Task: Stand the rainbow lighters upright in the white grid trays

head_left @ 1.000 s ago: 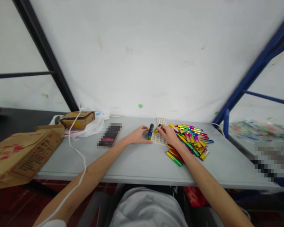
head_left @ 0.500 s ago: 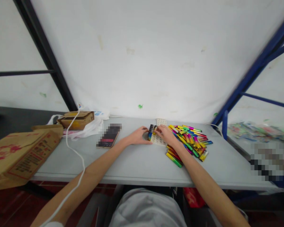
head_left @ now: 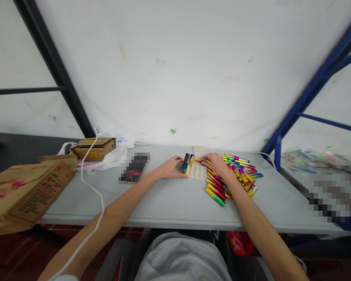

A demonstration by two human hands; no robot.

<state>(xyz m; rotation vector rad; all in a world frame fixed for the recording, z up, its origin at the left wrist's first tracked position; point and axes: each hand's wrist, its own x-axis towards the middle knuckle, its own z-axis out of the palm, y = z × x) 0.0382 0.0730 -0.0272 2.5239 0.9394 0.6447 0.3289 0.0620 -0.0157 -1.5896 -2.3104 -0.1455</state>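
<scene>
A pale tray with rows of holes (head_left: pixel 198 171) lies on the table in front of me. On its left side stands a row of shiny blue-and-gold tubes with black tops (head_left: pixel 186 163), with a gold tube (head_left: pixel 191 160) just right of it. My left hand (head_left: pixel 173 168) curves around the left of this row, thumb and fingers apart, fingertips close to the row and the tray edge. My right hand (head_left: pixel 215 162) is closed on a red-and-yellow shiny tube (head_left: pixel 197 160), which points left over the tray. Beneath and beside that hand lies a loose pile of coloured metallic tubes (head_left: pixel 241 171).
A phone (head_left: pixel 136 168) lies left of my hands. Farther left are a small cardboard box (head_left: pixel 97 149) on a white plastic bag (head_left: pixel 112 156) and a larger carton (head_left: pixel 26 191). A white cable (head_left: pixel 89 183) hangs across my left forearm. A blue metal frame (head_left: pixel 298 93) stands at right.
My right hand has moved right, from above the tray towards the pile, and a red-and-yellow tube now shows at its fingertips. The gold tube beside the row is uncovered. My left hand stays put.
</scene>
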